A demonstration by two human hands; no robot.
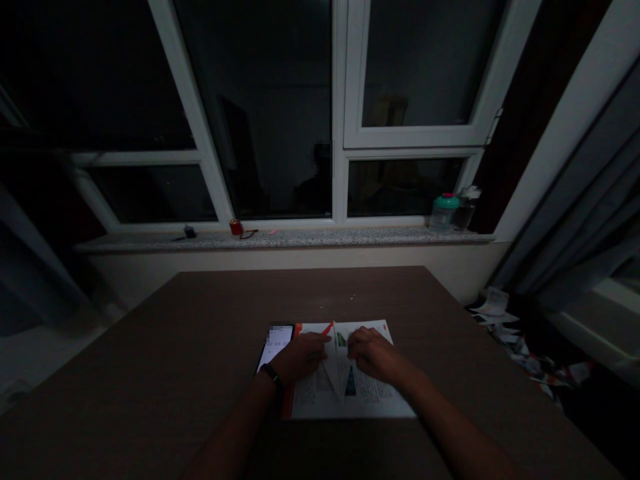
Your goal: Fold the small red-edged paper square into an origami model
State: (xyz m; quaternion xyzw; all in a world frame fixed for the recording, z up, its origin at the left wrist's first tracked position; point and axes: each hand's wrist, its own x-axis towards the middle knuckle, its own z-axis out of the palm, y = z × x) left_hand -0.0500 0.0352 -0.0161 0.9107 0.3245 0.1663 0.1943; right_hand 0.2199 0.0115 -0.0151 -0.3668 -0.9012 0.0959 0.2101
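bench (200,333), dim light: an open magazine (385,407) lies flat near the person's side, roughly midway across. one page is folded into a narrow, pointed flap (338,383), tip toward the person. left hand (303,357), dark band (271,375) at the wrist, rests on the left page with fingers bent at the flap; right hand (371,350) lies over the right page, fingers bunched narrow. cannot tell whether either one pinches paper. phone (281,348), screen lit, sits just beside the magazine's left edge. windowsill (305,237) beyond: red jar (236,227), teal-lidded bottle (443,213), clear bottle (466,209).
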